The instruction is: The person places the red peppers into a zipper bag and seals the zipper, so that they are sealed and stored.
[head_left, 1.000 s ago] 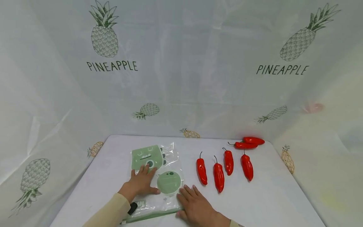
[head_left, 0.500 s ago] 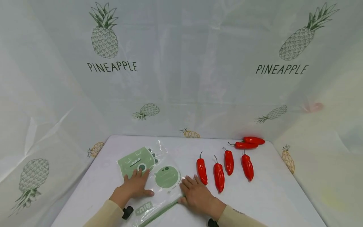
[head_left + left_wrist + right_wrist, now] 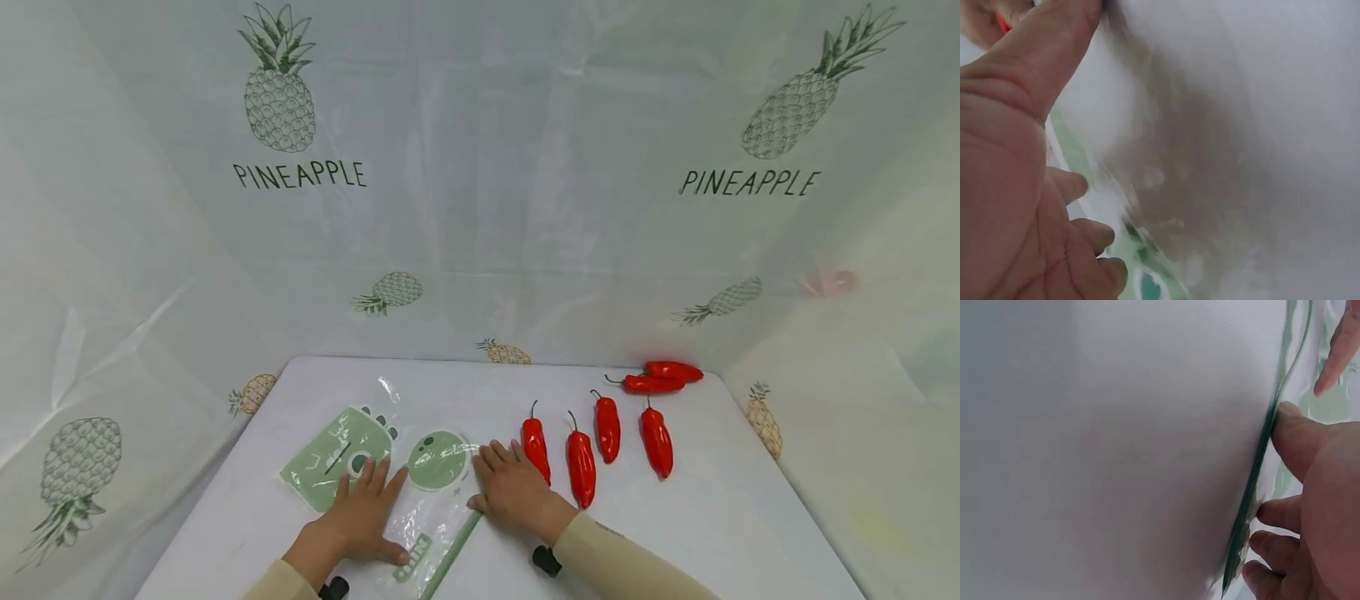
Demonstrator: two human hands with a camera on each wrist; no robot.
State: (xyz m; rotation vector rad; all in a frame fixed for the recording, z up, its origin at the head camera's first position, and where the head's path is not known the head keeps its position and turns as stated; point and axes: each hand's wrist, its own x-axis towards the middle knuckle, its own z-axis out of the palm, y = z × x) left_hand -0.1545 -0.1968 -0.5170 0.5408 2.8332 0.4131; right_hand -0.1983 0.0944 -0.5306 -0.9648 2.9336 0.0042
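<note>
A clear zip bag (image 3: 438,460) printed with green cartoon dinosaurs lies flat and slanted on the white table. My left hand (image 3: 363,515) rests on it with the fingers spread over the larger dinosaur print. At the bag's right side, my right hand (image 3: 513,492) touches the edge. In the right wrist view its thumb (image 3: 1300,434) and fingertips lie along the green zip strip (image 3: 1254,475). The left wrist view shows the left thumb (image 3: 1035,56) stretched out over the plastic, its other fingers partly hidden behind the palm.
Several red peppers lie to the right; the nearest red pepper (image 3: 536,450) is just beside the right hand, partly covered by it. Two more red peppers (image 3: 652,384) lie overlapping at the back right corner. A pineapple-printed curtain (image 3: 480,208) surrounds the table (image 3: 720,517).
The bag has turned anticlockwise, its upper part swinging left and its zip edge tilting up to the right. My left hand has moved down and slightly left, my right hand upward.
</note>
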